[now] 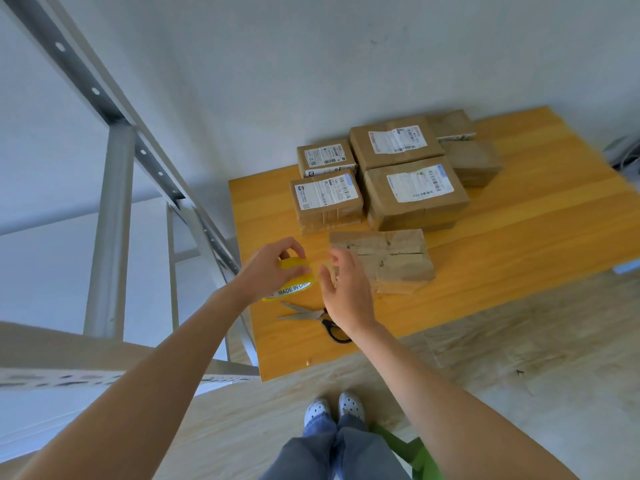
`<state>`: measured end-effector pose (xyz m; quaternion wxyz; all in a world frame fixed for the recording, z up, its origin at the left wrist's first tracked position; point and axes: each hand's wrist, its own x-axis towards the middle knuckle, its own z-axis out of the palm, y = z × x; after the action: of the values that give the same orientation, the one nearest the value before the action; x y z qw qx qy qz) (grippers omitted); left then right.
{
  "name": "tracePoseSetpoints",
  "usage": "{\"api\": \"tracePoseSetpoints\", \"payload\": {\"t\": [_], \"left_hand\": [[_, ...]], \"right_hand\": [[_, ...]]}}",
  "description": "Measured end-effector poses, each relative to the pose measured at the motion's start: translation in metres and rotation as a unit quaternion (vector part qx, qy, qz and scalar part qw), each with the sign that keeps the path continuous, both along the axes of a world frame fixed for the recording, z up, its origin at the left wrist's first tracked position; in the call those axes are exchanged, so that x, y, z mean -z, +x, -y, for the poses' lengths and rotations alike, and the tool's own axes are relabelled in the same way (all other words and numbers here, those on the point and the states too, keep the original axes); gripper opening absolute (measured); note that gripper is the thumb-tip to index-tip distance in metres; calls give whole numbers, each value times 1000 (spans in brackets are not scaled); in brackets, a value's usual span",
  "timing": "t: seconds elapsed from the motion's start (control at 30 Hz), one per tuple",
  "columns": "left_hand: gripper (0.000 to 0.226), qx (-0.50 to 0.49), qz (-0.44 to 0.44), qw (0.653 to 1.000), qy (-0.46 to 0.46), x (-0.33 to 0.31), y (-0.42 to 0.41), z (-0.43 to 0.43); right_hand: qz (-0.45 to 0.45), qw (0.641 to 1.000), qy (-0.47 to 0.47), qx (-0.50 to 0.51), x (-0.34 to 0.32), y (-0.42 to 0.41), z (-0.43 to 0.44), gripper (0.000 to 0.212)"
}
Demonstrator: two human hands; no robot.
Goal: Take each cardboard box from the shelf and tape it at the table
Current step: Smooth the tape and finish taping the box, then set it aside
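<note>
A plain cardboard box (388, 259) lies on the yellow wooden table (519, 244), nearest to me. My left hand (268, 271) grips a yellow roll of clear tape (294, 275) just above the table's left edge. My right hand (346, 289) is close beside the roll, in front of the box's left end. Its thumb and fingers pinch the tape's loose end, and a short clear strip spans the gap between them and the roll.
Scissors (313, 317) with black handles lie on the table under my right wrist. Several labelled, taped boxes (412, 188) stand grouped at the table's back. A grey metal shelf frame (110, 216) rises on the left, next to the table.
</note>
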<state>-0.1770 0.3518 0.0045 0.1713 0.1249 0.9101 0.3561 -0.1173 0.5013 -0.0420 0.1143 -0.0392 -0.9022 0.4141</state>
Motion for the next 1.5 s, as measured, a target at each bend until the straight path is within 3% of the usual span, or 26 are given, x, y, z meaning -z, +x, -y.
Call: {"api": "tracePoseSetpoints", "payload": {"t": [0.1,0.2,0.33,0.53,0.63,0.87,0.97,1.1,1.2,1.27,1.33,1.43,1.5], "left_hand": [[16,3,6,1000,25,-5,3,-3],[29,1,31,998,55,-12,3,-7],[25,10,45,997,66,-17,4,-16],[22,36,39,995,80,-25,1,-31],[35,47,47,992,103,-28,1,-35],[29,48,146,979,134,-32,-11,-33],[62,66,96,990,76,-33,-17,-32],[50,39,22,999,-19,-33,-27,-33],[42,60,21,998,19,-32,-30,-32],[52,60,36,996,46,-30,-33,-30],[67,47,2,999,-11,-26,-36,-29],[58,-9,-43,988,-149,-24,-41,-28],[57,-7,-27,990,-138,-25,-43,-29]], "right_hand": [[90,988,-125,-11,-10,-9,0,28],[89,983,-159,-10,-17,-6,-2,22],[108,970,-218,18,-26,0,-8,14],[74,983,-167,16,-40,-1,-21,11],[66,984,-158,47,-41,-5,-32,9],[114,947,-275,122,-43,-11,-61,7],[123,917,-359,122,-53,-9,-72,6],[121,911,-371,132,-66,-9,-89,7],[124,906,-376,148,-69,-11,-97,8],[133,905,-376,149,-72,-11,-102,9],[138,903,-377,154,-74,-10,-109,12],[142,896,-379,179,-74,-9,-121,13],[159,897,-368,188,-72,-8,-129,11]]}}
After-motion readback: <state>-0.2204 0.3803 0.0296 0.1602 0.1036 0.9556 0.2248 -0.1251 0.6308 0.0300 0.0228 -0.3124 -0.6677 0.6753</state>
